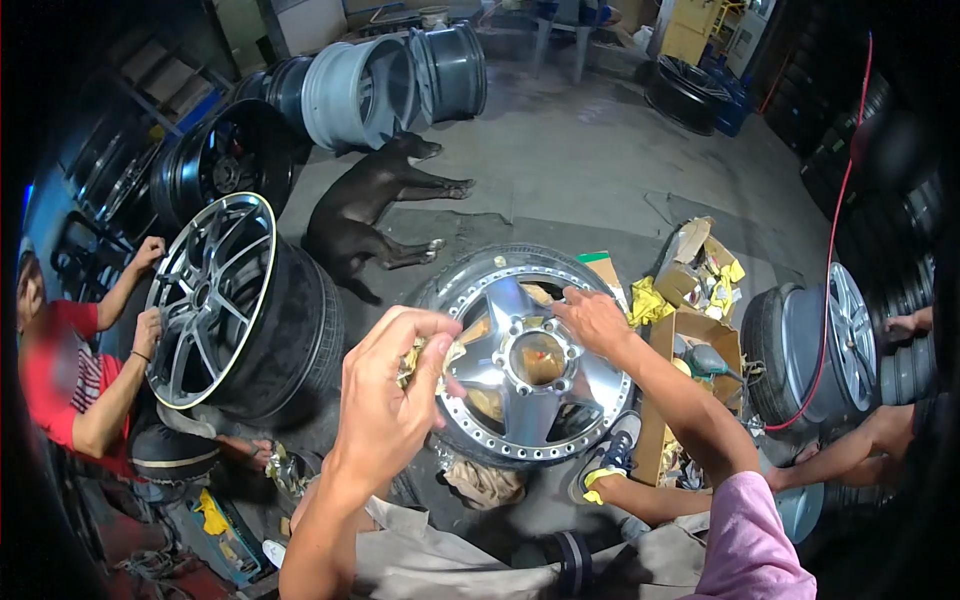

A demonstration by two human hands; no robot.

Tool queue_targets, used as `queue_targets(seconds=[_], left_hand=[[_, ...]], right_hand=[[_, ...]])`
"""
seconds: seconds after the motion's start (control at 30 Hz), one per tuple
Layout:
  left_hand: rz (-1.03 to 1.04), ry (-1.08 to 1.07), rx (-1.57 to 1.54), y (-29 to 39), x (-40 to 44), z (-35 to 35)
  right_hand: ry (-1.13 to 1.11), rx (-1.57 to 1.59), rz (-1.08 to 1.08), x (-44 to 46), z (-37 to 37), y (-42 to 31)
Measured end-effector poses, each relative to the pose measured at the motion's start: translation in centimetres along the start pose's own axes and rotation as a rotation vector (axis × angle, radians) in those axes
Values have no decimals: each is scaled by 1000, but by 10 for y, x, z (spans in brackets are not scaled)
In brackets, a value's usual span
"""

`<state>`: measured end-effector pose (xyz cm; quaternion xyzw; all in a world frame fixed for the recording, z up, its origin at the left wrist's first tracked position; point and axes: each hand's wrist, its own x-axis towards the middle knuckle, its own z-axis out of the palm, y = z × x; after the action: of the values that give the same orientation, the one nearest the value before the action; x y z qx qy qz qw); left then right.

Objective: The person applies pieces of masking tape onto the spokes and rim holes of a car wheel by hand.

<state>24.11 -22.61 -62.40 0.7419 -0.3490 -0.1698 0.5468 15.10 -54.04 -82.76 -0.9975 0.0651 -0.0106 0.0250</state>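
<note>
Shiny wheel [525,415] sits face-up right in front of the person in pale shorts, tyre around it, studs ringing the rim. Left hand [390,385] is up over the wheel's left edge, thumb and fingers pinching a crumpled yellowish wad [408,362]. Right hand [592,318] is stretched out to the wheel's upper right, fingertips at the spokes; honestly can't say if they're pinching anything.

Just right of the wheel there's a cardboard box [655,385] with stuff piled in it, and yellow scraps [650,305] near its upper right. Some tan crumpled material [482,485] is bunched up at the near side. Also, a black dog [350,205] is sprawled just past the wheel, lol. Off to its left, a co-worker in a red shirt [90,390] has both hands at another spoked wheel [205,300].
</note>
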Motion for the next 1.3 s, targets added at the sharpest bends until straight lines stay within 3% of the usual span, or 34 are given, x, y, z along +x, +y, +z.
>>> queue_targets(seconds=[0.07,0.13,0.2,0.43,0.83,1.1,1.3], left_hand=[[36,107,-184,6,-1,3],[69,71,-111,-5,0,-7],[279,0,165,-4,1,-12],[306,-1,224,-9,-1,-16],[291,-83,253,-7,-2,-12],[283,-101,252,-8,-3,-10],[280,-107,261,-10,-3,-12]], right_hand=[[44,-169,-88,7,6,2],[63,-206,-114,11,10,2],[118,-240,-161,15,12,2],[14,-373,-171,21,11,-2],[79,-371,-228,22,12,-1],[-99,-402,-218,28,22,-5],[-15,-380,-248,22,14,-4]])
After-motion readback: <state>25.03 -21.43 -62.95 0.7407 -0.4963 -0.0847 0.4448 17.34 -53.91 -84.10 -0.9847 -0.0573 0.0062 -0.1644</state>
